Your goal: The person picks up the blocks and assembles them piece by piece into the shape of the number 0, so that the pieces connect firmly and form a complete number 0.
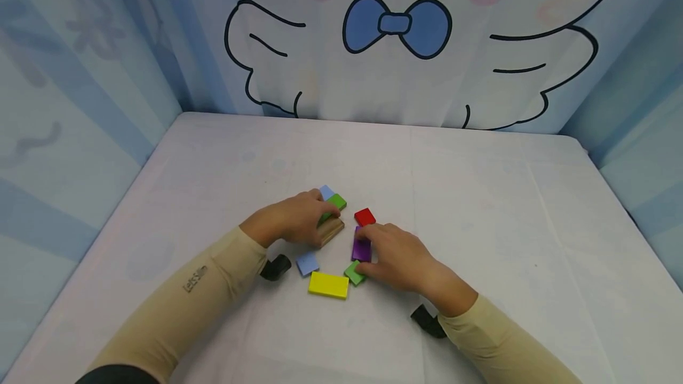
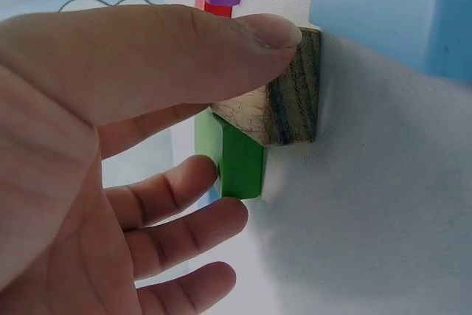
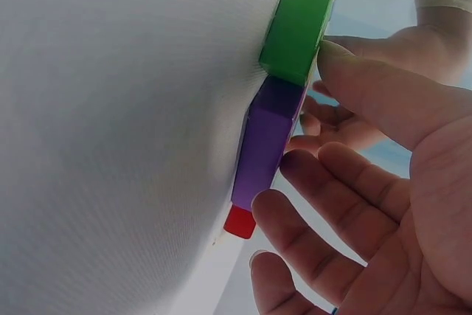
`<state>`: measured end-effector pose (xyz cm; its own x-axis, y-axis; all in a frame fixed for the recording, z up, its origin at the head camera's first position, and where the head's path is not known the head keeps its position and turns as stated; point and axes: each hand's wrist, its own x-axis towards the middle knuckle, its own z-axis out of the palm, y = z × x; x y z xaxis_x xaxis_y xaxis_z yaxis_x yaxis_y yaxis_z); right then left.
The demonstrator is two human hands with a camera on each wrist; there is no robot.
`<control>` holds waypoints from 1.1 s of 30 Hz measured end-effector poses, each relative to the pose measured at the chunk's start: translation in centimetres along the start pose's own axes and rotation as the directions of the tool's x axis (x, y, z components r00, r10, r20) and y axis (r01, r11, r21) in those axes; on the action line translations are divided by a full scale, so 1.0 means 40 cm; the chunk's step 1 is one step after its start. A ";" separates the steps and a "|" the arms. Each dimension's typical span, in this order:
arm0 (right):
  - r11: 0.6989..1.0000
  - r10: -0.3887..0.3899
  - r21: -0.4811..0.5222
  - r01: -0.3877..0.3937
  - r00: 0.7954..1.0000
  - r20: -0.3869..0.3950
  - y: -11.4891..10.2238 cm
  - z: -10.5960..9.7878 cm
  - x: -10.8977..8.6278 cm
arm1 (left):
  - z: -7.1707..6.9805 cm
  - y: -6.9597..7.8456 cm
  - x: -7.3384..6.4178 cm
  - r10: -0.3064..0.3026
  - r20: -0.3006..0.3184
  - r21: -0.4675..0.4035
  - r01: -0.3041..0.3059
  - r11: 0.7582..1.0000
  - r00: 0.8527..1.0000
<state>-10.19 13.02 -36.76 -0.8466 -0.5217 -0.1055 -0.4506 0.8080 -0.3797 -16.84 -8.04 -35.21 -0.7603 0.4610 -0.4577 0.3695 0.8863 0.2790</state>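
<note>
In the head view my left hand (image 1: 296, 218) reaches in from the left over a brown wooden block (image 1: 331, 230). Its thumb lies on one end of that block (image 2: 291, 101), the index finger bent behind it; the other fingers are spread beside a dark green block (image 1: 337, 201). My right hand (image 1: 402, 259) is on the right side. Its thumb touches a light green block (image 1: 354, 274), and its relaxed fingertips rest at a purple block (image 1: 361, 249). A red block (image 1: 365, 217) lies just beyond the purple one.
A yellow block (image 1: 328, 285) and a light blue block (image 1: 307, 264) lie nearer me, forming a rough ring with the others. Another light blue block (image 1: 326, 192) is partly hidden at the far side. Printed curtains (image 1: 397, 88) stand behind the white-covered table (image 1: 480, 194).
</note>
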 end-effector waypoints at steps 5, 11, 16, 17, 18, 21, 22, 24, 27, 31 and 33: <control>1.000 0.011 -0.003 -0.011 1.000 0.008 -0.002 -0.002 0.001 | 0.001 -0.003 -0.008 0.005 -0.018 -0.008 -0.005 1.000 1.000; 1.000 0.011 -0.001 -0.011 1.000 0.011 -0.003 -0.003 0.001 | 0.004 -0.011 -0.014 0.028 -0.051 -0.010 -0.029 1.000 0.998; 1.000 0.005 0.001 -0.005 1.000 0.009 -0.002 -0.003 0.001 | 0.006 -0.021 -0.012 0.040 -0.074 -0.003 -0.041 0.999 0.996; 1.000 0.006 0.000 -0.006 1.000 0.009 -0.002 -0.003 0.001 | 0.007 -0.023 -0.011 0.043 -0.078 0.000 -0.043 0.999 0.996; 1.000 0.007 -0.002 -0.007 1.000 0.009 -0.002 -0.004 0.000 | 0.007 -0.025 -0.011 0.045 -0.081 0.001 -0.045 0.999 0.996; 1.000 0.011 -0.005 -0.011 1.000 0.012 -0.003 -0.004 0.000 | 0.007 -0.028 -0.012 0.049 -0.089 0.007 -0.048 0.999 0.995; 1.000 0.013 -0.008 -0.013 1.000 0.013 -0.003 -0.004 0.001 | 0.007 -0.029 -0.012 0.052 -0.092 0.012 -0.051 0.999 0.994; 1.000 0.015 -0.011 -0.015 1.000 0.017 -0.003 -0.003 0.002 | 0.007 -0.030 -0.014 0.051 -0.095 0.012 -0.050 0.999 0.994; 1.000 0.019 -0.016 -0.019 1.000 0.022 -0.004 -0.004 0.003 | 0.007 -0.032 -0.015 0.045 -0.101 0.013 -0.044 0.999 0.994; 1.000 0.021 -0.024 -0.020 0.999 0.029 -0.004 -0.004 0.004 | 0.008 -0.036 -0.014 0.042 -0.111 0.012 -0.041 0.999 0.993; 0.999 0.020 -0.027 -0.020 0.999 0.030 -0.004 -0.004 0.003 | 0.009 -0.038 -0.013 0.045 -0.117 0.016 -0.043 0.999 0.992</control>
<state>-10.26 12.86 -36.55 -0.8469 -0.5130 -0.1404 -0.4414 0.8252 -0.3524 -16.82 -9.60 -35.68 -0.8004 0.4918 -0.3428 0.4104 0.8663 0.2847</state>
